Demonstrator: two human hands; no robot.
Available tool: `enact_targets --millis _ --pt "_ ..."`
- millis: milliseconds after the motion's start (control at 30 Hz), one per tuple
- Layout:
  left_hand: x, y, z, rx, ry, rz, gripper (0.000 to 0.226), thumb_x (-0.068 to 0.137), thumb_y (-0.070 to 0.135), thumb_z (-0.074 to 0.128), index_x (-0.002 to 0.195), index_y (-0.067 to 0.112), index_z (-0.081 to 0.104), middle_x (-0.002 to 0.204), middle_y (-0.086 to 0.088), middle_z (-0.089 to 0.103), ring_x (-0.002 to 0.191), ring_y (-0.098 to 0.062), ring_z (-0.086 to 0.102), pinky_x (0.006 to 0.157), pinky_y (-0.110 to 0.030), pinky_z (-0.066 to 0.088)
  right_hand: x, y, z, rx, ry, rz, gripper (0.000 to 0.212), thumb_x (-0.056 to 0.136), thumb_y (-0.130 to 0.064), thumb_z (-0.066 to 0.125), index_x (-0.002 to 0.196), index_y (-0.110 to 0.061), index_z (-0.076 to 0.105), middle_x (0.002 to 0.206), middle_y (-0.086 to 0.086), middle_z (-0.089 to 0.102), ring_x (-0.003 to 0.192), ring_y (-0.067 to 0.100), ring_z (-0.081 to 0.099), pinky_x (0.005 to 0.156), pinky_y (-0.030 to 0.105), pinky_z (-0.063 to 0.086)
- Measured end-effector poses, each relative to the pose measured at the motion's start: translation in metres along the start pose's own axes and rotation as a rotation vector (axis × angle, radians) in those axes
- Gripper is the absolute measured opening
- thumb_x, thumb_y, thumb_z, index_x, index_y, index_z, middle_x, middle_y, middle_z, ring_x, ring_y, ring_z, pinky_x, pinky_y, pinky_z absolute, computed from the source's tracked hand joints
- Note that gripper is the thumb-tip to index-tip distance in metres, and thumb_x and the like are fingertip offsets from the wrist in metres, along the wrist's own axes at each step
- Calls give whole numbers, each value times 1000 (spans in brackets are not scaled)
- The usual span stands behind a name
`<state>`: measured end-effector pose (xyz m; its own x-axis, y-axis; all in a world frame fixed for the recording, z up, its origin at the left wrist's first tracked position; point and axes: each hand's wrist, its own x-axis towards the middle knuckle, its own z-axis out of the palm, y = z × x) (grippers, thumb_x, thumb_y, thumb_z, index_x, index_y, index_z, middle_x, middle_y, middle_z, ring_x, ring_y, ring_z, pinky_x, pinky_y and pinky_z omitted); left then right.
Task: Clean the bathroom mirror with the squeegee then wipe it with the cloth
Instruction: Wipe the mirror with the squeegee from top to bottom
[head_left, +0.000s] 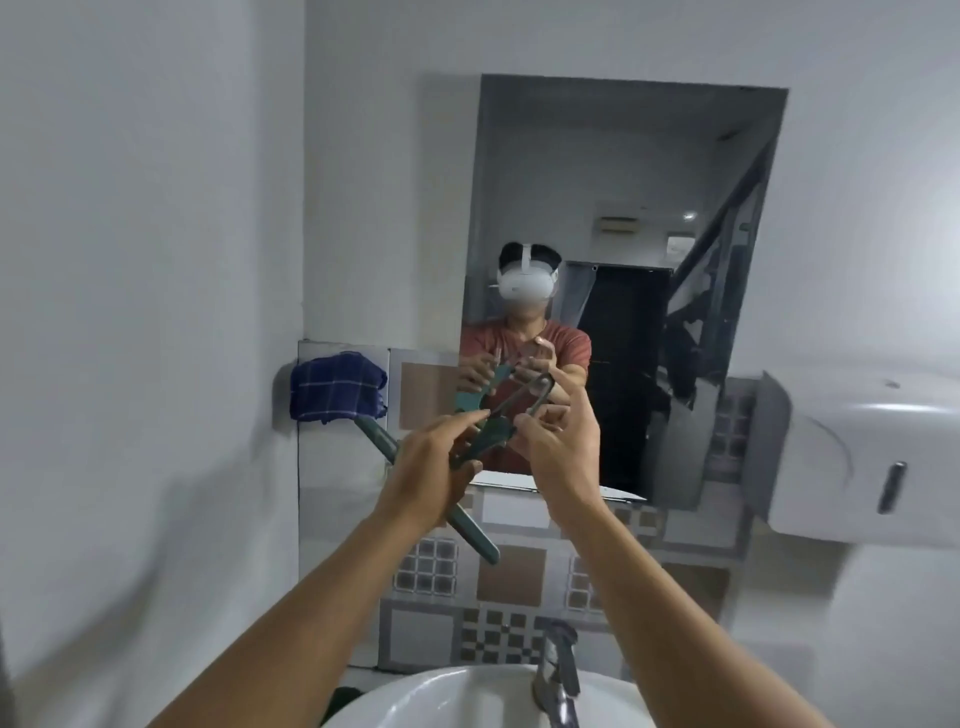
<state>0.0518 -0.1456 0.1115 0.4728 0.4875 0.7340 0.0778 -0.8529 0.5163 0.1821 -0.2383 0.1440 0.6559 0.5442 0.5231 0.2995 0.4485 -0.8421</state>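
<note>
Squeegee (470, 441) sits at frame centre, held in front of the mirror's (623, 208) lower left corner, its long green handle slanting from upper left down to lower right. Our left hand (431, 467) is closed around its head end; our right hand (561, 447) pinches the wire part just beside it. Cloth (337, 387) hangs at left, nearer our left hand, we judge.
</note>
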Motion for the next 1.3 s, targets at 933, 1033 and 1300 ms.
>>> enact_targets --millis 933,1033,1300 --pt "111 94 -28 384 -59 664 25 86 0 75 108 10 77 94 -5 77 78 -17 69 76 -24 57 45 -90 -97 -1273 -91 -824 49 91 -54 53 124 -21 64 110 -1 66 93 21 63 81 41 48" --pt "129 90 -27 427 -21 672 25 88 6 75 111 14 77 97 -3 77 81 -15 69 76 -31 61 57 -93 -93 -1329 -89 -899 45 93 -47 61 129 -21 62 109 -1 65 91 21 63 79 38 48" --pt "122 47 5 304 416 516 14 99 20 60 106 12 68 98 -4 70 88 -12 59 76 -13 41 105 -109 -84 -1333 -39 -889 37 97 -35 59 131 -19 60 106 1 65 89 22 64 73 37 56"
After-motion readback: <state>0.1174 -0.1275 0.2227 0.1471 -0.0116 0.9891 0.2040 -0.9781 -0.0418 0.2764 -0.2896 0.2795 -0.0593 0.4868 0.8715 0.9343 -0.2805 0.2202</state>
